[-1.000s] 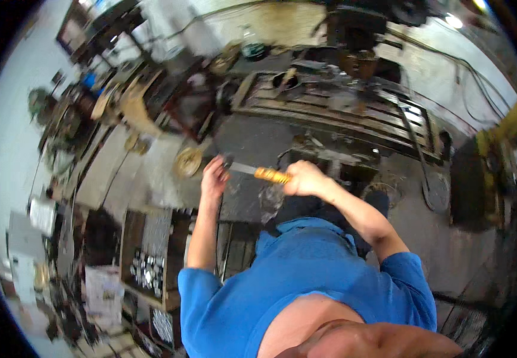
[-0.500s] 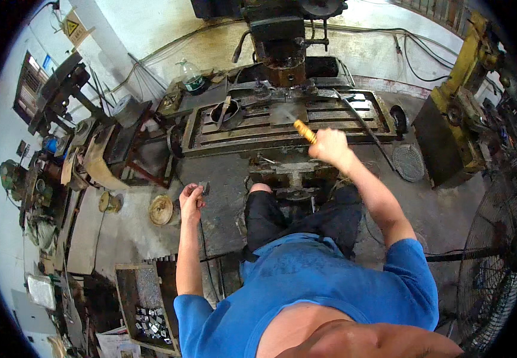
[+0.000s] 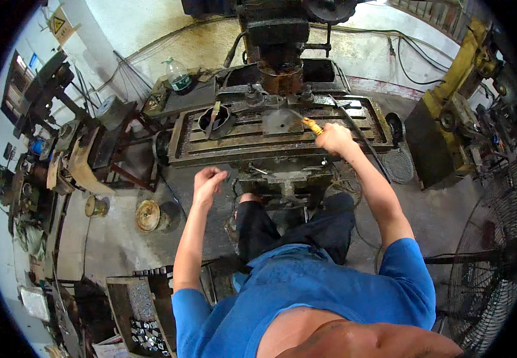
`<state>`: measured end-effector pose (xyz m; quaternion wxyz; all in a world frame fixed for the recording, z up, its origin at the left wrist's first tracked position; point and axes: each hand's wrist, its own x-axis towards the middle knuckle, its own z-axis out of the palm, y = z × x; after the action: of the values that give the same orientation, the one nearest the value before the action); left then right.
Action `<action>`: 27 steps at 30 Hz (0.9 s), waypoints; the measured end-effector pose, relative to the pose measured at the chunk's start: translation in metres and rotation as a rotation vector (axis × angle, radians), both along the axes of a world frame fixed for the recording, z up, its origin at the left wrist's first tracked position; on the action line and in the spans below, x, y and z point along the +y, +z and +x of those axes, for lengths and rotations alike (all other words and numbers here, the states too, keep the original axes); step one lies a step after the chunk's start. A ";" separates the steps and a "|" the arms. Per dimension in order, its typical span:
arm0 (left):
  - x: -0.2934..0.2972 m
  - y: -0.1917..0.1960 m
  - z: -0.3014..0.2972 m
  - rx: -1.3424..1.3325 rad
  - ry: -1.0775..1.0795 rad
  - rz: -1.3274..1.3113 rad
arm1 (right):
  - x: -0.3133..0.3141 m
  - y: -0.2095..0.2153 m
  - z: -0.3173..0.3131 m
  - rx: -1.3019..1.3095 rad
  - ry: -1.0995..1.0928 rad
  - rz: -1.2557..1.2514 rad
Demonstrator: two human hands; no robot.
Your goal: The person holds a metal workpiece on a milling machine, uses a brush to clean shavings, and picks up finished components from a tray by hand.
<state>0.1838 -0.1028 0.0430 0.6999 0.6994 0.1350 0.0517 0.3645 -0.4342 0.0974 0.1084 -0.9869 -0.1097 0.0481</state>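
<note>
My right hand [image 3: 335,139] is wrapped round a short yellow tool [image 3: 312,126] with dark bands. The tool points at the milling machine's slotted table [image 3: 240,140], and a pale blur hangs off its tip, so its far end cannot be made out. Just beyond the tip lies a flat grey metal plate [image 3: 275,124] on the table. My left hand [image 3: 209,184] is raised in front of the table's near edge, its fingers pinched. A small dark flat piece [image 3: 226,176] shows at the fingertips, partly hidden and blurred.
A dark pot [image 3: 215,121] with a brush in it stands on the table's left. A long dark bar [image 3: 363,143] slants off the right side. At lower left is a wooden box [image 3: 115,304] holding shiny metal pieces. A caged fan [image 3: 488,250] stands at right.
My left hand has moved forward and slightly right, toward the table. My right hand and the yellow tool have shifted a little to the right. The whole view has tilted slightly.
</note>
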 end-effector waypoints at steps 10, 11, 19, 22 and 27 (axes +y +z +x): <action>-0.082 0.005 0.176 -0.236 -0.009 0.726 | -0.030 0.010 -0.047 0.070 0.305 0.122; -0.086 0.003 0.187 -0.236 -0.003 0.729 | -0.035 0.012 -0.054 0.016 0.338 0.130; -0.105 -0.004 0.222 -0.263 -0.068 1.219 | -0.084 0.014 -0.019 0.140 0.336 0.793; -0.097 0.002 0.221 -0.217 -0.201 1.214 | -0.073 -0.027 -0.015 0.307 0.248 1.196; -0.092 -0.005 0.223 -0.301 -0.203 1.223 | -0.059 -0.112 -0.016 0.159 -0.012 0.700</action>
<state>0.4065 -0.1950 0.0376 0.1871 0.9670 -0.0857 0.1504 0.3482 -0.4934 -0.0144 0.4485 -0.8837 -0.1048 0.0836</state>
